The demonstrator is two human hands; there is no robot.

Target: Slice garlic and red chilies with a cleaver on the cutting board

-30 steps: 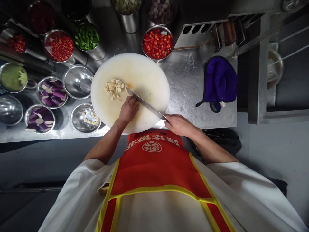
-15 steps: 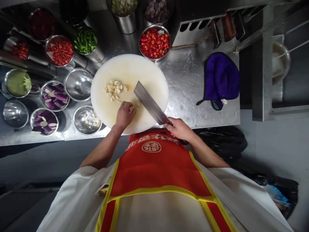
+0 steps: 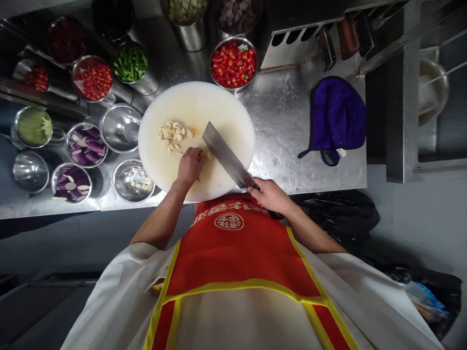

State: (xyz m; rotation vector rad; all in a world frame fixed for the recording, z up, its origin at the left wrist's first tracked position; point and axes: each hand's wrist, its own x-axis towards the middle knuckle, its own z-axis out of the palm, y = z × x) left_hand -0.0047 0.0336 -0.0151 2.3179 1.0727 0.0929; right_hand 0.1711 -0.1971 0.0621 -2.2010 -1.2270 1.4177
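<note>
The right hand's grip (image 3: 270,195) is closed around the black handle of a cleaver (image 3: 229,159), the thumb pressed where handle meets blade; the broad blade slants away from the desk's (image 3: 282,167) near edge, over the right part of a round white cutting board (image 3: 175,103), and whether it touches the board I cannot tell. The left hand's grip (image 3: 190,166) is narrow, fingers curled in and thumb side turned toward the blade; whether a clove is pinched inside I cannot tell. The heap of peeled garlic cloves (image 3: 173,131) lies on the board just beyond the left grip and a little to its left, while a pale garlic piece (image 3: 208,154) sits between that grip and the blade. The board itself stands at the desk's near edge. Along that same edge, left of the board, a steel bowl (image 3: 120,189) holds a few garlic pieces (image 3: 141,180). A purple mitt (image 3: 337,114) rests close to the desk's right edge. The red apron (image 3: 233,257) carries white Chinese characters and a round emblem (image 3: 229,221), upside down from here and too small and creased to read surely.
</note>
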